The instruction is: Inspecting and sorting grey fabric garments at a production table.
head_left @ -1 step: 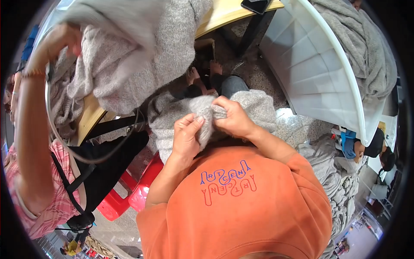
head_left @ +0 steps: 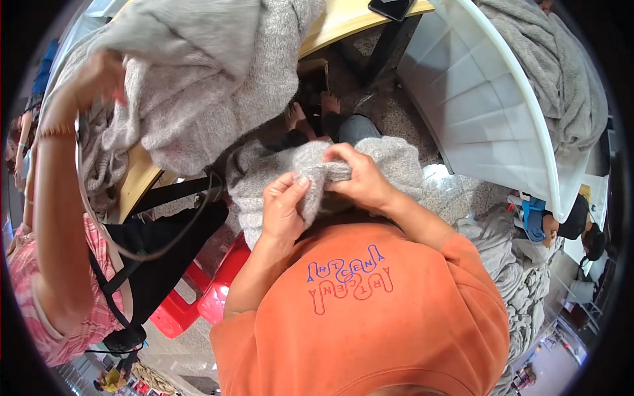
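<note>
A grey knitted garment (head_left: 264, 188) lies bunched over my lap. My left hand (head_left: 284, 206) pinches a fold of it between thumb and fingers. Close by on the right, my right hand (head_left: 362, 177) grips a narrow ribbed edge of the same garment, its thumb and forefinger curled round the knit. The bunched cloth between the two hands is raised a little. Part of the right hand's fingers is hidden behind the fabric.
At the left, a co-worker's hand (head_left: 99, 76) is at a heap of grey knitwear (head_left: 205, 99) on a wooden table (head_left: 343, 23). A phone (head_left: 393, 8) lies there. A white bin (head_left: 475, 99) stands right, a red stool (head_left: 221, 284) left, with piled knitwear (head_left: 522, 290) on the floor.
My right hand has loosened slightly and shifted on the ribbed edge, showing more of it. The co-worker's arm has moved, and the cloth on the table has swung a little right.
</note>
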Tool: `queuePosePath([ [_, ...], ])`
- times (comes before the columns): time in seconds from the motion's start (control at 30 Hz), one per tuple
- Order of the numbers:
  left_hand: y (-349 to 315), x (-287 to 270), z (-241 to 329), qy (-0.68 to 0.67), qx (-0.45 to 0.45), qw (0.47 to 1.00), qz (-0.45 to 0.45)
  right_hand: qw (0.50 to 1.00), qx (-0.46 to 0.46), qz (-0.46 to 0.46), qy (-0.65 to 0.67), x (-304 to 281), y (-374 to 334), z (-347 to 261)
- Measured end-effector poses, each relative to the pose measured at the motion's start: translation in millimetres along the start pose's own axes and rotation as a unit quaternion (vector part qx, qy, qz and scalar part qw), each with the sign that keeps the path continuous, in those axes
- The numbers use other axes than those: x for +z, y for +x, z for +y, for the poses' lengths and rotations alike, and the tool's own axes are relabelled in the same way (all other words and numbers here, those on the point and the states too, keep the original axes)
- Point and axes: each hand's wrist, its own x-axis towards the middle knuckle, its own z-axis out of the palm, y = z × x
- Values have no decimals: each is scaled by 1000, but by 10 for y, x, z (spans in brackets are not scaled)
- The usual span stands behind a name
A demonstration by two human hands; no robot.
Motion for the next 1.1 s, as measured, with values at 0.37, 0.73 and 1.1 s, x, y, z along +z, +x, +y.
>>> queuePosePath([
  [0.37,86,-45,183,-1,29,999,39,992,99,80,22,-471,-378,171],
  [0.73,22,192,93,107,-47,990,-81,895,-412,-85,-145,-163,-94,-414],
  [1.1,30,55,85,151,-65,980,-111,918,-362,7,-164,-93,-108,-270],
])
